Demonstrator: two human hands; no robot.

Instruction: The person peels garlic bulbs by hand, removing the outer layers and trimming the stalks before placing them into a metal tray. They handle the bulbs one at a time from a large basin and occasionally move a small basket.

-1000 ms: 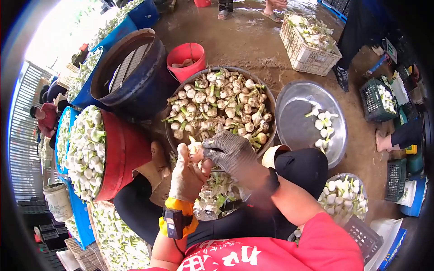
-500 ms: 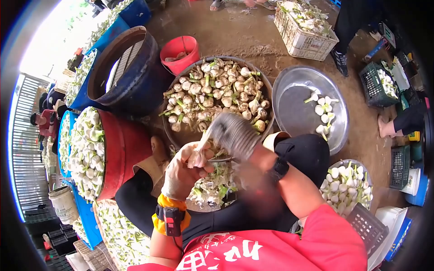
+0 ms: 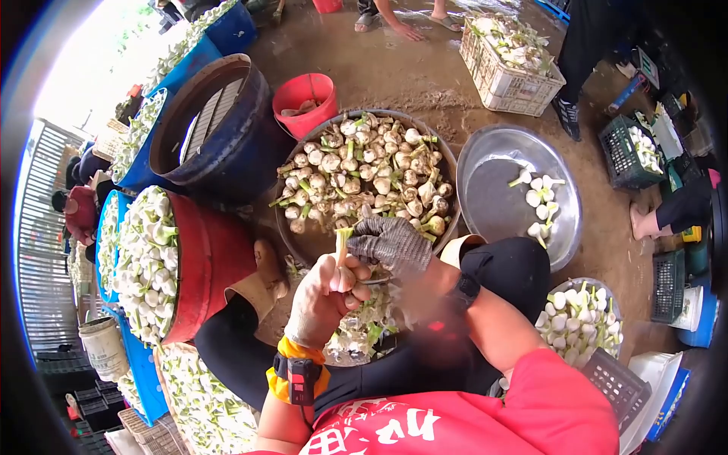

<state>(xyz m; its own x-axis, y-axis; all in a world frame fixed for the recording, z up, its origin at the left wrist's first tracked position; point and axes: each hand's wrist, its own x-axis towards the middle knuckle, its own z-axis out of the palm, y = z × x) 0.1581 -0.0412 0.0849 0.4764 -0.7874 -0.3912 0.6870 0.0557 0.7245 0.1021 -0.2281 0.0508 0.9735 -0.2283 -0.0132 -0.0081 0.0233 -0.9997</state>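
My left hand (image 3: pixel 317 299), in a pale glove, is closed around a garlic bulb (image 3: pixel 343 279) whose stem points up. My right hand (image 3: pixel 392 244), in a grey ribbed glove, has its fingers bent at the top of that stem, touching it. A small tool in the right hand cannot be made out. Just beyond both hands stands a wide basin (image 3: pixel 290 220) heaped with unpeeled, soil-marked garlic bulbs (image 3: pixel 379 163). Below the hands, between my legs, lie peeled skins and leaf scraps (image 3: pixel 362 330).
To the right is a shiny metal basin (image 3: pixel 485 178) with several white bulbs, and another heaped basin (image 3: pixel 580 318). A red tub (image 3: pixel 205 265) of cleaned garlic, a blue drum (image 3: pixel 254 152) and a red bucket (image 3: pixel 327 110) stand left. A crate (image 3: pixel 516 87) and other people are further off.
My right hand has slowed from a blur and now rests at the stem's top. The bulb stays in my left hand, which has shifted slightly right and down, and its stem stands more upright.
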